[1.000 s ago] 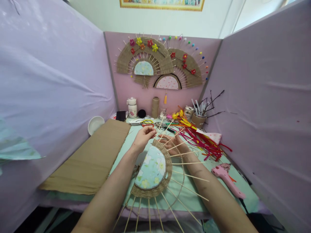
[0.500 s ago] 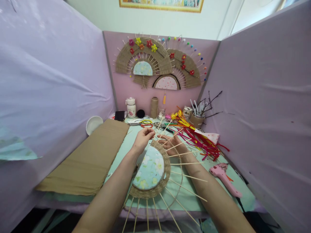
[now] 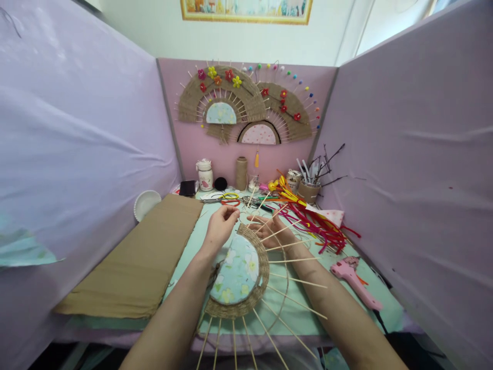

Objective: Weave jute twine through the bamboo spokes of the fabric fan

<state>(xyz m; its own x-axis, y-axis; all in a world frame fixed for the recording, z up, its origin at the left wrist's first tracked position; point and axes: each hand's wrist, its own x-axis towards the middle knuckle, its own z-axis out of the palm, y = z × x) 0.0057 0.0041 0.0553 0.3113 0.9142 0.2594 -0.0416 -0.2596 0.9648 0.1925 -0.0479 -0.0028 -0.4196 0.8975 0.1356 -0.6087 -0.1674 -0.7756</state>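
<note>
A half-round fan frame [image 3: 265, 264] of woven brown twine, with a blue floral cloth centre [image 3: 235, 272], stands tilted between my forearms. Thin wooden sticks [image 3: 298, 280] radiate from its rim. My left hand [image 3: 220, 226] is closed in a pinch at the frame's upper end, on what looks like a thin strand of twine. My right hand [image 3: 271, 231] lies behind the upper sticks with its fingers apart and stretched out. A loose loop of twine [image 3: 287, 267] curves across the sticks on the right side.
Brown cardboard [image 3: 134, 262] lies on the left. At right are a pink glue gun [image 3: 356, 282] and red and yellow pipe cleaners [image 3: 316, 228]. Scissors [image 3: 230, 202], a twine spool [image 3: 241, 173] and a white bottle [image 3: 205, 174] stand or lie at the back. Finished fans [image 3: 227, 92] hang behind.
The view has tilted and shifted slightly. My left hand has drawn a little left, away from the frame's upper end. The right hand stays nearly in place behind the sticks.
</note>
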